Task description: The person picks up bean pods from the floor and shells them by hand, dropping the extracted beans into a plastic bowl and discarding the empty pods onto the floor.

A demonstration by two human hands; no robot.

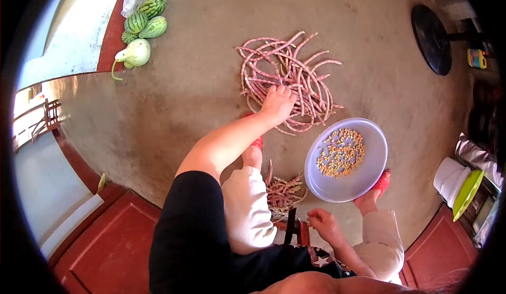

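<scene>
A loose heap of long pinkish-purple bean pods lies on the floor ahead. Over its near side reaches my left hand, its fingers curled down onto a pod. My right hand is close to my lap, fingers bent inward; whatever they may hold is too small to make out. In front of my right foot a pale purple basin holds many shelled beans, spread over its bottom. Between my legs is a smaller pile of pods, which look split or emptied.
Several watermelons and a pale gourd line the floor at the far left. On the right are a black round base, a white bucket and a green lid. Red panels flank me.
</scene>
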